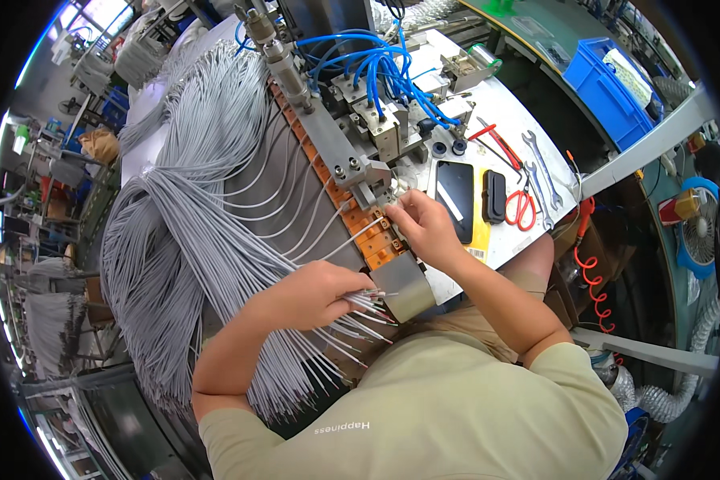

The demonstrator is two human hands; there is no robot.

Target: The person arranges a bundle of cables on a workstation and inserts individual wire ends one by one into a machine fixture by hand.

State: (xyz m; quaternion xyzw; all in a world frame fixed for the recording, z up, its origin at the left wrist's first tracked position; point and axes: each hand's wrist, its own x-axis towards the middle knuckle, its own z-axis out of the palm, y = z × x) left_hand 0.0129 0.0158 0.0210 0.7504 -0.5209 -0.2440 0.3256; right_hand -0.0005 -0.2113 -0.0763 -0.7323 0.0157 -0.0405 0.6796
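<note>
Low in the middle of the frame, my left hand (316, 296) is closed around a few of the grey cables, their cable ends (370, 302) poking out past my thumb and forefinger. The big bundle of grey cables (208, 240) spreads beneath that hand and fills the left centre. Just up and to the right, beside a plain metal block (406, 288), runs the orange fixture (376, 242), with single cables reaching across to it. My right hand (426, 230), at the centre, has thumb and forefinger brought close together at the fixture's edge, under the metal machine (328, 140); I can't tell whether anything is pinched there. Right of that hand lie a dark phone (454, 200), a black case (494, 198) and red-handled scissors (522, 210). Farther off, at upper right, a blue bin (602, 100) holds something pale.
</note>
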